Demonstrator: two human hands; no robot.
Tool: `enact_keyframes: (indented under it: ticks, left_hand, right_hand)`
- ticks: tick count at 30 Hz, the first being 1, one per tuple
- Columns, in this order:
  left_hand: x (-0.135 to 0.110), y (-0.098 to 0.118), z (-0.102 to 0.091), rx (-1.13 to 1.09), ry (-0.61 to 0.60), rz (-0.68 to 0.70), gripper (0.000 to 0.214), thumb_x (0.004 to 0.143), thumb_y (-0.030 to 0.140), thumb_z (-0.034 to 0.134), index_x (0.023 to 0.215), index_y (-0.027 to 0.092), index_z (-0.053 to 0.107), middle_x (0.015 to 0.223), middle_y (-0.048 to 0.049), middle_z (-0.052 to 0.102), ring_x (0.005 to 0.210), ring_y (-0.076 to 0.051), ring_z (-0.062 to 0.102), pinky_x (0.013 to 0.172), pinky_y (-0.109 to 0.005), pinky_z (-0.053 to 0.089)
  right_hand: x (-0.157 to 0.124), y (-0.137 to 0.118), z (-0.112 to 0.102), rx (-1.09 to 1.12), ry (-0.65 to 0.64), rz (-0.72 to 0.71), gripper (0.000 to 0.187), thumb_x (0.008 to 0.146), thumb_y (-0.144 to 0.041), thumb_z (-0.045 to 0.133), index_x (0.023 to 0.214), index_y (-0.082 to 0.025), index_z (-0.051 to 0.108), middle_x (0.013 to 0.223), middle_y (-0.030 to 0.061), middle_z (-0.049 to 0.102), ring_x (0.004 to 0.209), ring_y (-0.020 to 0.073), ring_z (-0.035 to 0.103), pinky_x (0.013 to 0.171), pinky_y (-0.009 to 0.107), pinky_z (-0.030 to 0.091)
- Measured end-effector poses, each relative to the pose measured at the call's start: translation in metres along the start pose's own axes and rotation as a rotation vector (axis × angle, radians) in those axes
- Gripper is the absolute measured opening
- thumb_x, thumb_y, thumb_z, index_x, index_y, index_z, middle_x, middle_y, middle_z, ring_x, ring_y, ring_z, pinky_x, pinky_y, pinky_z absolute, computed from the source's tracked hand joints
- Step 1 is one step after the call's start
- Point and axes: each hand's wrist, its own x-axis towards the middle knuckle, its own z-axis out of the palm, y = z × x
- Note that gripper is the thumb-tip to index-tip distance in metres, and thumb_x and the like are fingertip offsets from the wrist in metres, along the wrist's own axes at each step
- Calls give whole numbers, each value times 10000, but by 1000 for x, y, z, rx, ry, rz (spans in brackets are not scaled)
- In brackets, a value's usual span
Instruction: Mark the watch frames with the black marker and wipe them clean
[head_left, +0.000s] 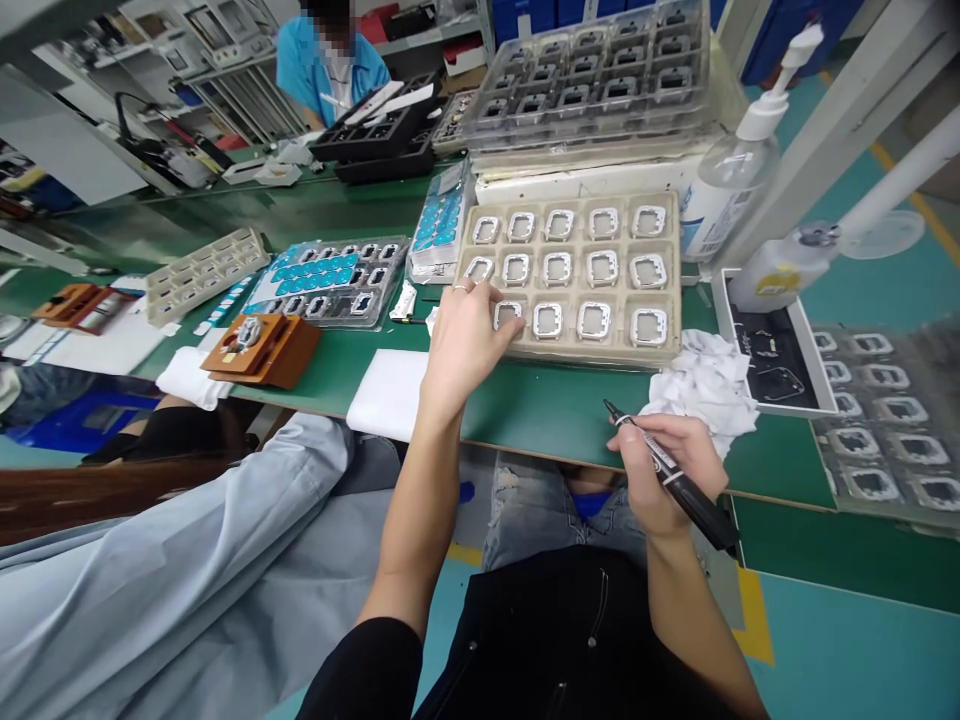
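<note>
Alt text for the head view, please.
A person's left hand reaches the left end of a beige tray of silvery frames on a green workbench; the right hand holds a black marker near crumpled white material.

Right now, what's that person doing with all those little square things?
The person's right hand is holding a black marker above the green table, clear of the beige tray. The left hand is at the tray's near left side, fingers by a silver frame in the near row; I can't tell if it's gripped. More frames sit in the tray's compartments, and crumpled white material lies near the right hand.
</note>
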Motion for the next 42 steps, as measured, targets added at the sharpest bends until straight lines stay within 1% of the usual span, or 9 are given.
enact_keyframes:
  ticks: [4, 9, 14, 16, 21, 28, 31, 37, 42]
  left_hand:
    - [0, -1, 2, -24, 29, 2, 320, 941, 257, 934, 1158, 244, 700, 1166, -107, 760, 1225, -380, 700, 1141, -522, 587]
    - [-6, -1, 14, -229, 142, 108, 321, 955, 147, 834, 1165, 264, 621, 986, -17, 721, 893, -240, 705, 883, -379, 569]
    - [-53, 19, 27, -739, 343, 186, 383, 1060, 415, 923, 1234, 275, 612, 1044, 5, 762, 803, -142, 723, 750, -269, 582]
    - [-80, 31, 33, -967, 271, 128, 382, 1081, 471, 928, 1213, 269, 631, 1059, -14, 767, 894, -158, 792, 788, -263, 659]
    - [-114, 45, 48, -1309, -178, -171, 508, 1014, 524, 1000, 1262, 277, 632, 1050, 15, 738, 879, -198, 893, 638, -242, 722]
    - [-106, 39, 52, -1286, -363, -140, 636, 858, 404, 1132, 1338, 263, 738, 1266, -44, 825, 1007, -177, 918, 905, -241, 769]
    - [-111, 36, 50, -1273, -400, -71, 621, 904, 342, 1091, 1410, 270, 737, 1225, -41, 854, 1052, -189, 926, 965, -257, 771]
    - [-123, 38, 50, -1132, -317, 9, 466, 1000, 314, 1006, 1390, 250, 761, 1207, -52, 905, 1119, -227, 939, 1013, -298, 785]
    - [-127, 43, 49, -1044, -226, 52, 430, 1026, 264, 976, 1398, 260, 761, 1253, -45, 908, 1131, -226, 939, 1028, -296, 776]
  right_hand:
    - [1, -2, 4, -10, 5, -1, 159, 1047, -355, 905, 1077, -227, 816, 824, 4, 845, 668, 190, 839, 627, 279, 655]
    - [1, -3, 7, -28, 4, -13, 163, 1048, -366, 905, 1067, -233, 814, 820, -6, 841, 658, 186, 835, 619, 276, 651]
    - [-1, -4, 6, 3, 39, 1, 200, 1060, -399, 905, 1089, -236, 793, 808, 1, 836, 653, 205, 835, 586, 294, 655]
    - [0, -5, 6, 84, 102, 1, 195, 1067, -384, 904, 1126, -242, 783, 825, 4, 837, 680, 222, 849, 593, 318, 674]
    - [6, -11, 9, 260, 115, -41, 182, 1088, -327, 893, 1228, -286, 785, 898, -19, 860, 734, 218, 862, 757, 406, 778]
    - [16, -14, 6, 169, -55, -109, 264, 1030, -243, 951, 1272, -312, 872, 1089, 8, 911, 883, 211, 904, 788, 346, 753]
    - [16, -13, 4, 155, -115, -121, 244, 1025, -239, 951, 1245, -316, 878, 1042, -1, 894, 835, 197, 867, 738, 331, 720]
    - [15, -17, 8, 276, -87, -17, 184, 1021, -222, 916, 1149, -278, 795, 928, -11, 795, 802, 214, 837, 850, 426, 807]
    - [14, -15, 10, 311, -105, -40, 177, 1020, -173, 898, 1091, -284, 780, 811, -47, 740, 687, 190, 745, 946, 544, 841]
